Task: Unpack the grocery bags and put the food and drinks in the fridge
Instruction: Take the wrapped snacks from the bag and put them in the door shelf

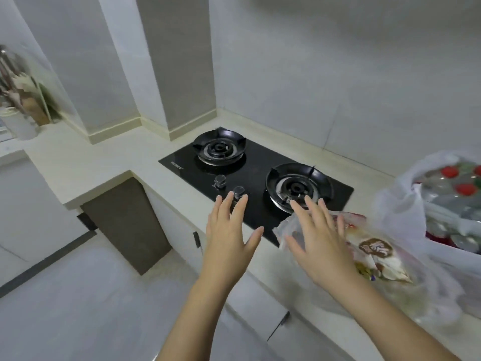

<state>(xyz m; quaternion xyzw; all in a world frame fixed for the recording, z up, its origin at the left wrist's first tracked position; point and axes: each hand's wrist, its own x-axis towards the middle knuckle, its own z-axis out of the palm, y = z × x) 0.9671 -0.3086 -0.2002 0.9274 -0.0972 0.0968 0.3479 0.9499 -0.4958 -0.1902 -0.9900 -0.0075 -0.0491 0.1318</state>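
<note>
Translucent plastic, crumpled: near grocery bag lying at the front edge of the countertop, right of the hob, printed snack packets visible through the film. Behind it, toward the right end of the countertop, second grocery bag in white film, mouth open, packed with clear bottles with red caps. Bags touching or overlapping; cannot tell which. Right hand above the left end of the near bag, palm down, fingers straight and spread apart, gripping nothing; contact with the film not resolvable. Left hand just left of it, over the front edge of the hob, fingers likewise straight and apart, holding nothing, fingertips near the two knobs. Black glass gas hob set into the countertop, two burners. Far left corner of the countertop: white holder with utensils, blurred. Pale tiled walls behind, grey floor below.
</note>
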